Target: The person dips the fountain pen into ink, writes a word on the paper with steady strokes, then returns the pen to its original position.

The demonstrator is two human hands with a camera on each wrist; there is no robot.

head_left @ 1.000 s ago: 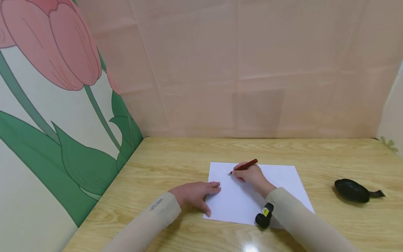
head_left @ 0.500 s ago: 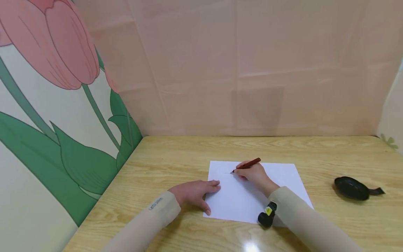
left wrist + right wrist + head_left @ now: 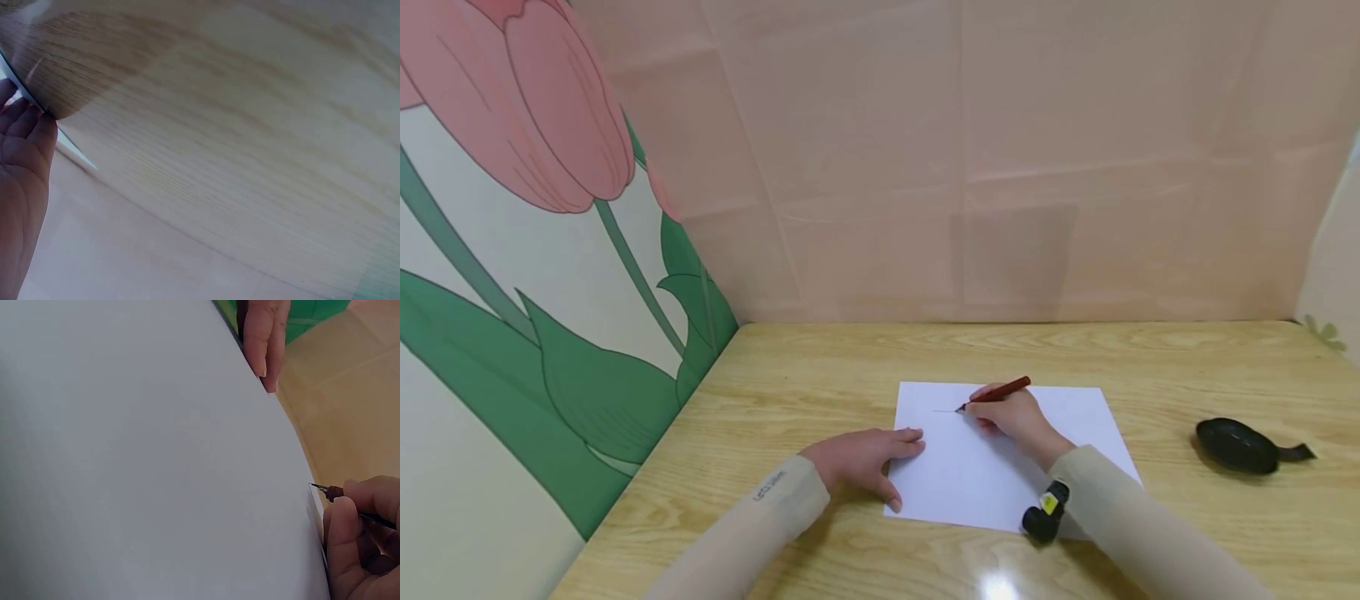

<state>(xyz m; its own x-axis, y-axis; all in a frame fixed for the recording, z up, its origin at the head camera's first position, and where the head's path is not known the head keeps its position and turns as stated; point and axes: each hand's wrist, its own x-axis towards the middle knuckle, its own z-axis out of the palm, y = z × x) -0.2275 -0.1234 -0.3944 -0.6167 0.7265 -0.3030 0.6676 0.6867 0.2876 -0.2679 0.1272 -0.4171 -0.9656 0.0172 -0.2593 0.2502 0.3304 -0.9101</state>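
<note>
A white sheet of paper [image 3: 955, 475] lies flat on the wooden table. My right hand [image 3: 1018, 423] pinches a dark red pen [image 3: 1007, 389], its tip on the upper left of the paper at the end of a short thin line [image 3: 943, 411]. In the right wrist view the pen's pointed metal nib [image 3: 320, 487] meets the sheet between thumb and fingers. My left hand [image 3: 861, 462] rests with spread fingers on the paper's left edge; the left wrist view shows its fingers [image 3: 25, 122] along that edge.
To the right of the paper lies a small black pan-shaped object [image 3: 1236, 446] with a short handle. A black camera [image 3: 1045, 512] is strapped to my right wrist. Behind the wooden table [image 3: 805, 375] hangs a pinkish cloth [image 3: 865, 208]; a tulip-painted wall [image 3: 602, 383] stands at left.
My right hand has slid slightly to the right with the pen, and the thin line on the paper has grown longer. My left hand stays in place.
</note>
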